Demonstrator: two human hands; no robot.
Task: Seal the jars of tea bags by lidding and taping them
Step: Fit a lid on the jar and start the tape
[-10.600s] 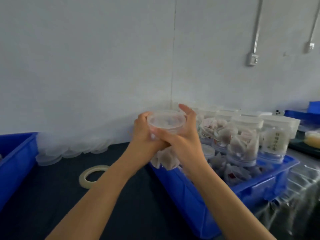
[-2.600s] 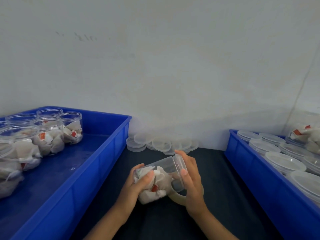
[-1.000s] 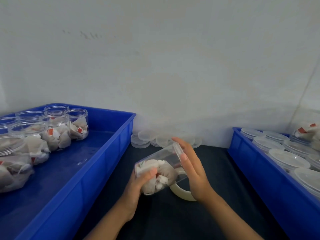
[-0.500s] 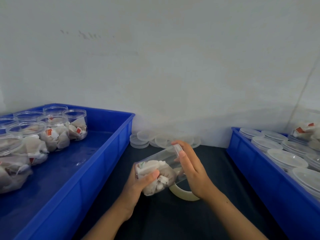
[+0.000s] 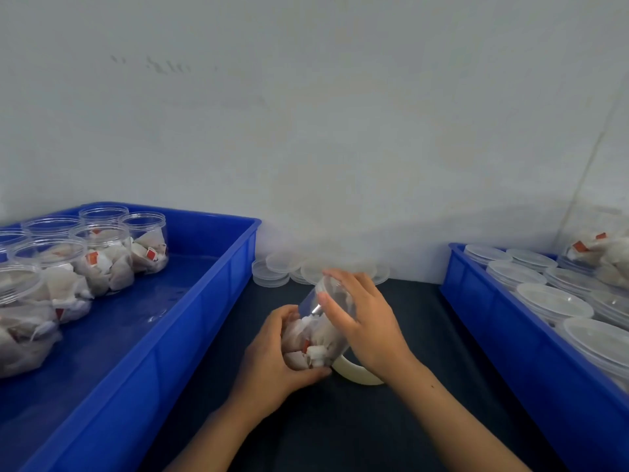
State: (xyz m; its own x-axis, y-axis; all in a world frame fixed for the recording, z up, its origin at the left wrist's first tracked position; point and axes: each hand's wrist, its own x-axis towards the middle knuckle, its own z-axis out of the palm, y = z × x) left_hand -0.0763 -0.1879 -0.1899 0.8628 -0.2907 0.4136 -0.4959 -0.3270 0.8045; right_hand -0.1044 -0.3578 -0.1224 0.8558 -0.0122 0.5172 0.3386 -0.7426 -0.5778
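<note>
Clear plastic jar (image 5: 318, 330) of tea bags hangs over the dark worktop's middle, the left hand (image 5: 277, 361) clutching its base, the right hand (image 5: 362, 321) wrapped round its lidded end. Since a moment ago it has tipped steeper, so taping is likely under way. Its long axis slants up and away toward the wall, above the tape roll (image 5: 357, 374).

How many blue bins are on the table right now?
2. The left bin holds open jars of tea bags. The right bin holds lidded jars. Both run past the frame edge, and others may sit out of view.
</note>
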